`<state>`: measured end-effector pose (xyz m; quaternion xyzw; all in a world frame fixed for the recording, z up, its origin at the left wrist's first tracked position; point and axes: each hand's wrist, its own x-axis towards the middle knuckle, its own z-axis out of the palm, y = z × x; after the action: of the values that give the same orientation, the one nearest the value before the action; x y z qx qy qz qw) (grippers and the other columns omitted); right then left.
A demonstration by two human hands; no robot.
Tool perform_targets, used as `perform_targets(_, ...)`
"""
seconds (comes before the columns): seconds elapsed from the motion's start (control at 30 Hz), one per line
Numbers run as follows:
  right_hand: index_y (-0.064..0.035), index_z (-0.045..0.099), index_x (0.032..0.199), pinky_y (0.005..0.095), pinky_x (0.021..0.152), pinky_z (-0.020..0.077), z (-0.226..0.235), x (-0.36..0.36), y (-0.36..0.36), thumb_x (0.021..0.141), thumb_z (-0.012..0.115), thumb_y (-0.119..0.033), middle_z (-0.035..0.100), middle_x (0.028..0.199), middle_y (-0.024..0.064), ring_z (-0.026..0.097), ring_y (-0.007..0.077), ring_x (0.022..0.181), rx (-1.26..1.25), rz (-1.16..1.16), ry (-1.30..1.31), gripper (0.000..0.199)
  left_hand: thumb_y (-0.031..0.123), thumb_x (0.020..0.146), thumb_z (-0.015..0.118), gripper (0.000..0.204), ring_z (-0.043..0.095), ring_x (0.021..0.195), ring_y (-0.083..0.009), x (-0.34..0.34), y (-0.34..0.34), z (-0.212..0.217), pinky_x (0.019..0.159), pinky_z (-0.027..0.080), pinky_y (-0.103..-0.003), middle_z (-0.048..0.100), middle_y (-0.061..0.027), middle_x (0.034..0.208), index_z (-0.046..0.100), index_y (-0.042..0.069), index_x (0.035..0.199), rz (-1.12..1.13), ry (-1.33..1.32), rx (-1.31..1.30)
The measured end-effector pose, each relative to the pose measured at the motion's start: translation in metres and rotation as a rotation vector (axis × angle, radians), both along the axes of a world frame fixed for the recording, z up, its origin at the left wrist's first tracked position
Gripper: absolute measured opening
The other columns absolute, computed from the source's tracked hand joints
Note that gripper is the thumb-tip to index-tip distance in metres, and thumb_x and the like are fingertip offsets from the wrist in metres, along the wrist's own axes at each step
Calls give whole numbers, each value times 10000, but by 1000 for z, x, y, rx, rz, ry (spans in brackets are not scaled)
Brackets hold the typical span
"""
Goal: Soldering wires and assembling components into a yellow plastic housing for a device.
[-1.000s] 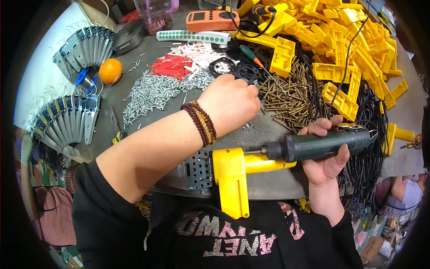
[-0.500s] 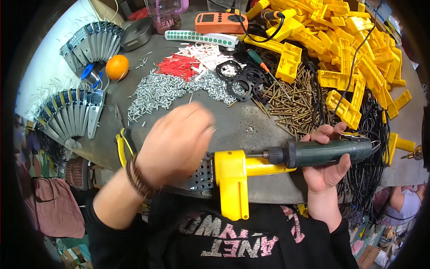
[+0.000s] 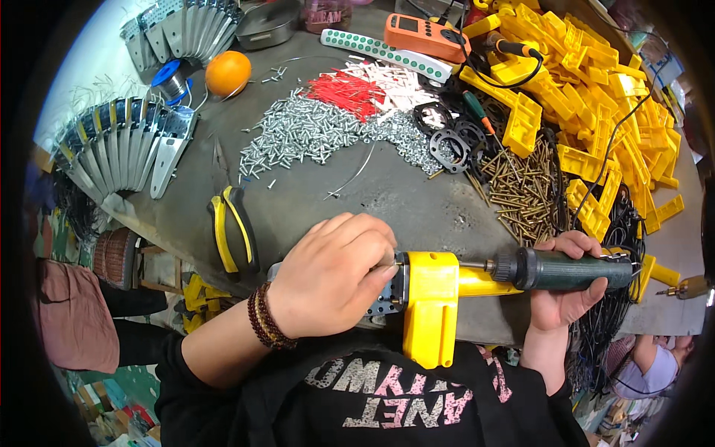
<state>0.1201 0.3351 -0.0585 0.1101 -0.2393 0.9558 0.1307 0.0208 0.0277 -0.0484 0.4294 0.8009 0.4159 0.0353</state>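
A yellow plastic housing [image 3: 432, 305] lies at the table's near edge, fitted against a perforated metal plate [image 3: 382, 306]. My left hand [image 3: 335, 272] is over the plate, thumb and fingers pinched together at the housing's left side. Whatever sits between those fingertips is too small and hidden to name. My right hand [image 3: 562, 298] wraps round a dark green electric screwdriver [image 3: 577, 269], held level. Its long bit [image 3: 474, 264] points left and reaches the housing's right side, above a yellow handle-like arm [image 3: 488, 282].
Yellow-handled pliers [image 3: 232, 231] lie left of my left hand. Beyond are piles of silver screws [image 3: 298, 134], red sleeves [image 3: 348, 93] and brass-coloured long screws [image 3: 521, 186]. Yellow plastic parts [image 3: 588, 82] heap up at far right. Metal plates [image 3: 112, 153] stand fanned at left.
My left hand, blurred before, has come down to the housing's left side with its fingers pinched. The whole scene has shifted in the picture. My right hand keeps the screwdriver against the housing.
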Motion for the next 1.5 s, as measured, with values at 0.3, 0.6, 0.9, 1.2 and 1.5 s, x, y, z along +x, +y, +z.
perform_targets(0.3, -217, 535, 1080, 452, 1130, 276, 5, -4, 1, 762, 811, -151, 509, 1111, -40, 523, 125, 1049, -28, 12, -56, 426, 59, 814, 651, 108, 593, 878, -326, 0, 4, -3, 820, 460, -400, 633, -121, 983, 574, 39, 886, 31, 33, 49)
perform_targets(0.6, -211, 550, 1152, 445, 1126, 289, 5, -3, 0, 753, 812, -153, 514, 1112, -30, 527, 129, 1051, -25, 2, -68, 481, 37, 779, 683, 178, 611, 909, -329, 3, 6, -5, 823, 479, -399, 640, -119, 973, 571, 35, 916, 95, 28, 36)
perform_targets(0.9, -209, 555, 1122, 442, 1123, 293, 5, -2, -1, 746, 815, -149, 515, 1104, -34, 530, 123, 1044, -17, -12, -77, 461, -38, 763, 677, 177, 642, 845, -327, 4, 8, -5, 727, 518, -367, 644, -141, 946, 584, 11, 906, 55, -24, 95)
perform_targets(1.2, -253, 560, 1139, 423, 1100, 303, 1, -5, 1, 731, 843, -214, 517, 1104, -75, 528, 93, 1035, 22, 10, -1, 498, -63, 747, 675, 142, 656, 839, -323, 6, 9, -7, 726, 535, -358, 659, -145, 918, 615, -8, 864, 65, -44, 139)
perform_targets(1.5, -73, 477, 1333, 305, 809, 475, 108, 17, 149, 852, 689, -522, 561, 1217, 34, 554, 117, 949, 664, -219, -65, 691, 340, 658, 825, 641, 565, 1041, -359, 13, -28, 20, 916, 443, -434, 572, -152, 1210, 605, 39, 1179, -4, 179, -161)
